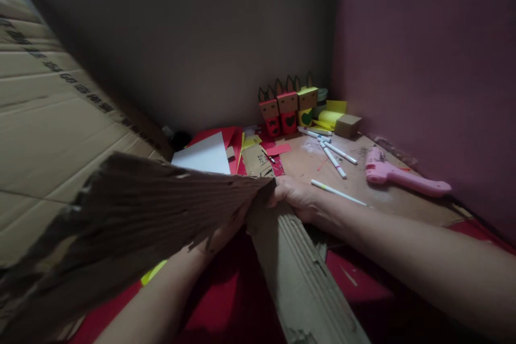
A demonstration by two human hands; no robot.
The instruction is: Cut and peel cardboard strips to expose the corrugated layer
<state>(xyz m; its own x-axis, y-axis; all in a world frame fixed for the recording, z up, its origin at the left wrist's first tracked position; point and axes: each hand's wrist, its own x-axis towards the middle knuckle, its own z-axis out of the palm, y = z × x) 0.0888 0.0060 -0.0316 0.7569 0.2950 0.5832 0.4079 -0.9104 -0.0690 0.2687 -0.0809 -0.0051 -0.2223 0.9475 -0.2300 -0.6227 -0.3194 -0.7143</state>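
Observation:
A large piece of corrugated cardboard (161,209) with rough, torn edges spreads across the left and middle. From its far end a narrower cardboard strip (298,274) runs down toward me, its ribbed layer partly peeled. Whether the two pieces are still joined there, I cannot tell. My right hand (292,196) is closed on the far end of the strip, thumb and fingers pressed on it. Behind the larger piece, my left hand (236,223) grips it close to the same spot; its fingers are mostly hidden.
A big printed cardboard panel (52,107) leans at left. Behind my hands are white paper (203,155), several markers (332,158) and three decorated paper figures (288,113). A pink glue gun (403,174) lies at right near the wall. Red cloth (226,290) shows below.

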